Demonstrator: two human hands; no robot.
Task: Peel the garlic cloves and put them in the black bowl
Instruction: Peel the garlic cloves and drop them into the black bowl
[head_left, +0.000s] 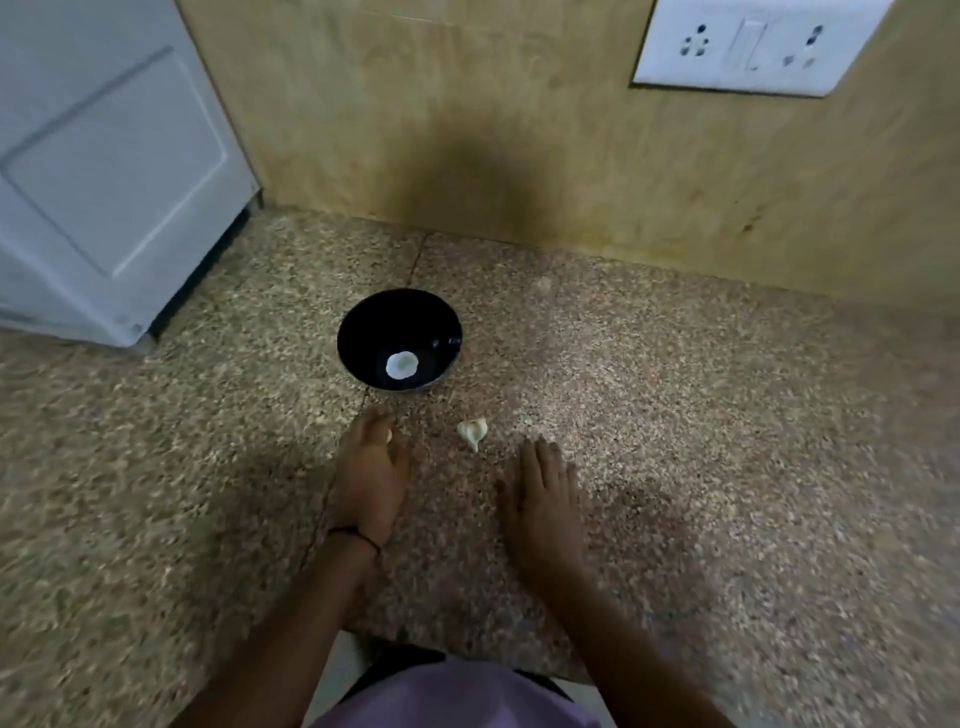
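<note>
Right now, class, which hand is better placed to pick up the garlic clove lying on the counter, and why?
Right. The right hand lies open and empty, its fingers reaching close to the garlic clove. The left hand has curled fingers that seem to pinch a small pale piece.

Speckled brown-beige granite counter (675, 415) with 1 thin seam (415, 265), running back to a tan wood-look wall (363, 104). The wall has a dark shadow patch (467, 182) low at centre. White socket plate (753, 47) top right with 2 sockets and 1 switch; white panelled unit (104, 166) at left, standing on the counter.
</note>
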